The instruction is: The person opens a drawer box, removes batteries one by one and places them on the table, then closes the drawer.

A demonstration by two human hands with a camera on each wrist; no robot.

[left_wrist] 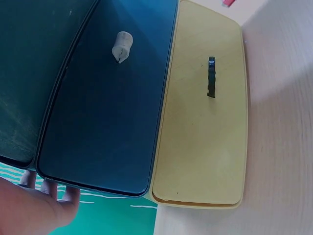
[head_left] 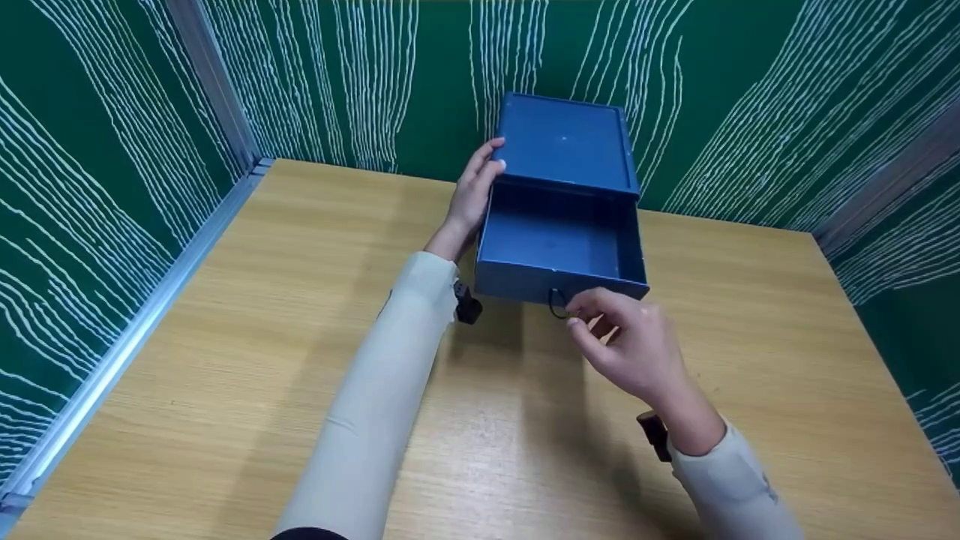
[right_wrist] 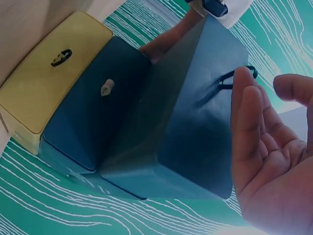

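A blue drawer unit (head_left: 566, 142) stands at the back of the table, its top drawer (head_left: 517, 280) pulled out with nothing visible inside. On that drawer's front is a black loop handle (head_left: 553, 303). My right hand (head_left: 637, 341) is at the loop, fingertips right beside it and bent, the thumb apart from them in the right wrist view. My left hand (head_left: 472, 191) rests against the unit's left side, fingers stretched along it. Below, the dark blue middle drawer (left_wrist: 105, 112) has a pale knob (left_wrist: 122, 46), and the yellow bottom drawer (left_wrist: 200, 142) a black handle (left_wrist: 211, 77); both are pushed in.
The unit stands on a wooden table (head_left: 300, 300), close to a green back wall (head_left: 442, 90) with white wavy lines. Similar green panels in metal frames (head_left: 142, 330) rise at both sides. A small red thing (left_wrist: 228, 2) shows at the left wrist view's top edge.
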